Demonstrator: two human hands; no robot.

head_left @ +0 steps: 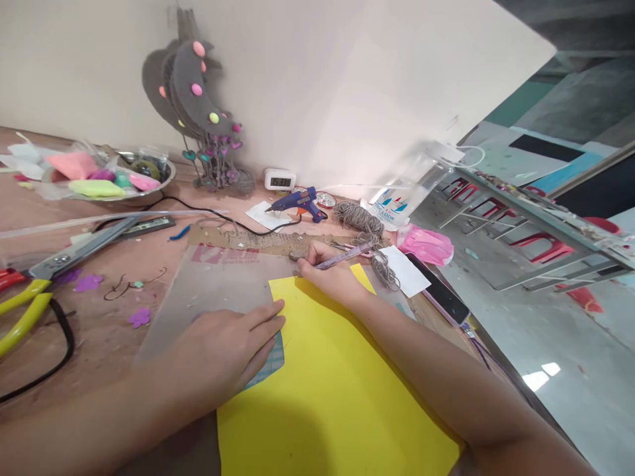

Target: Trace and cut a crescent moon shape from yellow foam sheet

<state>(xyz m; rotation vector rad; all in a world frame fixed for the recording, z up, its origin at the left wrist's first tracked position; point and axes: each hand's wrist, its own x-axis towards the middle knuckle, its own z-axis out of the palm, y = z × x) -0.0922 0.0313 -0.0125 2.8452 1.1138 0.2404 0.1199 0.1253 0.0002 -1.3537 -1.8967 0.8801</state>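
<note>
Keep the yellow sheet flat on the table, steadying with the left hand, empty and laid at its left edge; steer the pen, pinched in the right hand, lightly near the far edge.

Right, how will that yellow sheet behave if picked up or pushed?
The yellow sheet will probably sag when lifted, being broad and thin. It is likely light, with so little thickness. Lying flat, it may slide unless the left hand at its edge steadies it.
</note>
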